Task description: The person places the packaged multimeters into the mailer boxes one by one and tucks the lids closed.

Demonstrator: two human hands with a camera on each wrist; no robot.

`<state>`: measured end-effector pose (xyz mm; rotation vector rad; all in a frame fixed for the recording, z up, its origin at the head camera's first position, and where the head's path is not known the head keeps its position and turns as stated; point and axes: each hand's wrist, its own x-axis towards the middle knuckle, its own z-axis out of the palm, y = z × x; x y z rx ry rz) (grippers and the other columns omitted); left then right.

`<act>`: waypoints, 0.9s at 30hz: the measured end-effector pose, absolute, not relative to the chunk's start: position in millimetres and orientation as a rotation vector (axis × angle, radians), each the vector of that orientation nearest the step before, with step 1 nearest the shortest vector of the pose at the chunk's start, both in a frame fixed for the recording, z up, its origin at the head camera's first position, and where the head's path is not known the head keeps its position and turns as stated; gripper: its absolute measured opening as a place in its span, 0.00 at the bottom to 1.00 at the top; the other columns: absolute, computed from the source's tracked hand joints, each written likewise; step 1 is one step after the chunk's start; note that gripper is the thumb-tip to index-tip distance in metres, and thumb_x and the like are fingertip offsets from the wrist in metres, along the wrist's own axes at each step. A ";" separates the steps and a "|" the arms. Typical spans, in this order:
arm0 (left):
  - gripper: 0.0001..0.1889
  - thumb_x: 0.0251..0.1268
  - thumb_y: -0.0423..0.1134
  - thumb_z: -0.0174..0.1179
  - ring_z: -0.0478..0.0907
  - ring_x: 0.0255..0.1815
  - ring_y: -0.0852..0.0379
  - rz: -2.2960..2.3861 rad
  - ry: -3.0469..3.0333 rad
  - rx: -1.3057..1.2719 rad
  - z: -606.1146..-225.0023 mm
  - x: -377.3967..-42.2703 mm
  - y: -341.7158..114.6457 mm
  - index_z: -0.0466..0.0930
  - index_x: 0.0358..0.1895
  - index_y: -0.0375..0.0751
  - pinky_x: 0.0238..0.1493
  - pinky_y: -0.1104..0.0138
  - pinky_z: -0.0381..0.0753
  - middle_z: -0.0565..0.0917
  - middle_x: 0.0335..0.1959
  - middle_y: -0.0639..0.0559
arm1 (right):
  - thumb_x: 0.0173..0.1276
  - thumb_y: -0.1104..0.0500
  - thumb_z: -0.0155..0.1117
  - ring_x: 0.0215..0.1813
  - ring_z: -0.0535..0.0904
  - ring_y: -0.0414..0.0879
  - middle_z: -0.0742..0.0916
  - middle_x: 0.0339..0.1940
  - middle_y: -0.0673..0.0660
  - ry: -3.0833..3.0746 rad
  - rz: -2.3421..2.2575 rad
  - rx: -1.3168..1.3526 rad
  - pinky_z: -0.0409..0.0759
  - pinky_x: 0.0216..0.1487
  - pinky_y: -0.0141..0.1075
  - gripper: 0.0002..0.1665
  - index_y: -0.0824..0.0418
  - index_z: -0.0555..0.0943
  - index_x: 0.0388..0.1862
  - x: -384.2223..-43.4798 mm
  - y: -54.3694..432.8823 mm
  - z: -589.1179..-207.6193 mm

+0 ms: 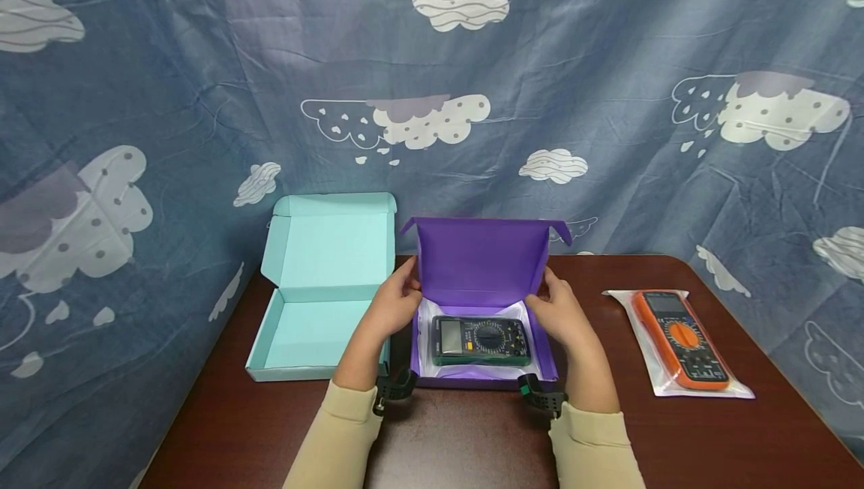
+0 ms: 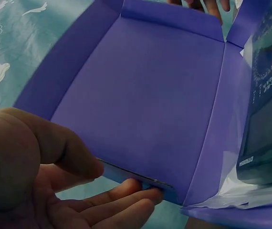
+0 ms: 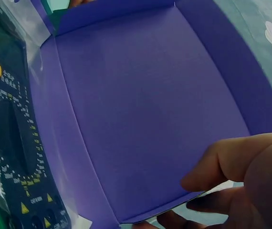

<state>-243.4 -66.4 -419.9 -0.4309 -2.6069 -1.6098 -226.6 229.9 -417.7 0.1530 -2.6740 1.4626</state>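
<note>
A purple cardboard box (image 1: 482, 264) stands with its lid raised. Inside it lies a dark green multimeter (image 1: 481, 340) in a clear plastic bag, its screen to the left. My left hand (image 1: 397, 301) is at the lid's left side; in the left wrist view its thumb and fingers pinch the edge of the side flap (image 2: 131, 174). On the opposite side, my right hand (image 1: 559, 313) pinches the lid's right flap, thumb inside and fingers outside, partly hidden behind the cardboard in the right wrist view.
To the left, an open mint-green box (image 1: 331, 328) leans its lid back near the curtain. An orange multimeter (image 1: 683, 339) in a plastic bag lies on the right of the dark brown table (image 1: 466, 436). A blue cloud-patterned curtain (image 1: 580, 39) hangs behind.
</note>
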 end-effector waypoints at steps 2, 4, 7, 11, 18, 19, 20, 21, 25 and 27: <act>0.37 0.65 0.25 0.51 0.76 0.43 0.49 -1.597 -2.621 -0.444 -419.8 -243.0 -67.8 0.55 0.79 0.28 0.48 0.57 0.77 0.80 0.45 0.36 | 0.69 0.70 0.53 0.47 0.80 0.57 0.80 0.51 0.74 -2.685 1.460 0.192 0.76 0.46 0.43 0.30 0.76 0.67 0.70 -225.4 231.9 -417.1; 0.38 0.65 0.25 0.52 0.76 0.43 0.49 -1.584 -2.629 -0.456 -420.2 -243.1 -68.8 0.54 0.80 0.31 0.48 0.56 0.77 0.81 0.44 0.37 | 0.69 0.70 0.53 0.48 0.80 0.57 0.81 0.50 0.74 -2.693 1.458 0.224 0.77 0.46 0.44 0.28 0.76 0.68 0.68 -224.2 233.9 -416.9; 0.39 0.65 0.25 0.52 0.77 0.45 0.48 -1.574 -2.636 -0.457 -420.8 -243.6 -69.6 0.54 0.81 0.37 0.47 0.56 0.78 0.81 0.44 0.39 | 0.70 0.70 0.54 0.49 0.81 0.59 0.82 0.51 0.74 -2.689 1.481 0.248 0.78 0.47 0.44 0.27 0.77 0.68 0.67 -222.7 236.0 -416.9; 0.41 0.65 0.24 0.53 0.76 0.43 0.49 -1.578 -2.641 -0.471 -420.1 -243.7 -69.7 0.53 0.83 0.42 0.44 0.56 0.77 0.81 0.44 0.39 | 0.71 0.69 0.56 0.51 0.81 0.61 0.81 0.52 0.76 -2.704 1.517 0.219 0.78 0.47 0.44 0.27 0.78 0.66 0.66 -221.8 239.3 -418.0; 0.43 0.65 0.24 0.55 0.79 0.44 0.46 -1.686 -2.633 -0.528 -421.6 -245.8 -70.1 0.49 0.83 0.41 0.43 0.59 0.78 0.81 0.55 0.33 | 0.72 0.68 0.58 0.55 0.80 0.65 0.78 0.58 0.77 -2.690 1.571 0.232 0.80 0.49 0.42 0.34 0.77 0.60 0.73 -221.4 243.5 -418.6; 0.44 0.65 0.24 0.56 0.80 0.47 0.44 -1.722 -2.617 -0.549 -422.2 -246.3 -70.2 0.48 0.83 0.40 0.44 0.59 0.78 0.80 0.55 0.32 | 0.73 0.68 0.58 0.56 0.80 0.66 0.78 0.58 0.77 -2.686 1.580 0.238 0.80 0.50 0.41 0.34 0.77 0.59 0.74 -221.4 243.1 -418.8; 0.44 0.65 0.24 0.57 0.81 0.50 0.42 -1.753 -2.602 -0.571 -423.1 -246.8 -70.2 0.47 0.83 0.40 0.45 0.59 0.79 0.80 0.57 0.31 | 0.73 0.68 0.57 0.56 0.80 0.66 0.78 0.59 0.77 -2.688 1.574 0.241 0.80 0.50 0.42 0.35 0.76 0.59 0.74 -221.8 242.7 -418.9; 0.45 0.64 0.25 0.57 0.81 0.52 0.39 -1.786 -2.580 -0.599 -424.1 -247.4 -69.9 0.46 0.83 0.40 0.47 0.58 0.80 0.79 0.58 0.29 | 0.73 0.68 0.57 0.57 0.80 0.67 0.78 0.59 0.77 -2.690 1.571 0.238 0.80 0.50 0.43 0.35 0.76 0.58 0.75 -222.0 241.8 -419.3; 0.47 0.64 0.25 0.59 0.77 0.59 0.36 -1.865 -2.510 -0.690 -429.1 -250.2 -68.3 0.42 0.83 0.41 0.54 0.53 0.79 0.73 0.66 0.28 | 0.73 0.67 0.57 0.59 0.79 0.67 0.78 0.59 0.78 -2.708 1.571 0.232 0.81 0.53 0.50 0.37 0.76 0.56 0.76 -222.4 237.0 -420.5; 0.48 0.63 0.25 0.59 0.76 0.62 0.35 -1.860 -2.504 -0.688 -430.9 -251.2 -68.1 0.41 0.83 0.37 0.57 0.50 0.78 0.70 0.70 0.29 | 0.73 0.66 0.57 0.60 0.78 0.67 0.78 0.60 0.78 -2.716 1.588 0.223 0.81 0.54 0.53 0.39 0.75 0.55 0.78 -223.5 234.3 -420.8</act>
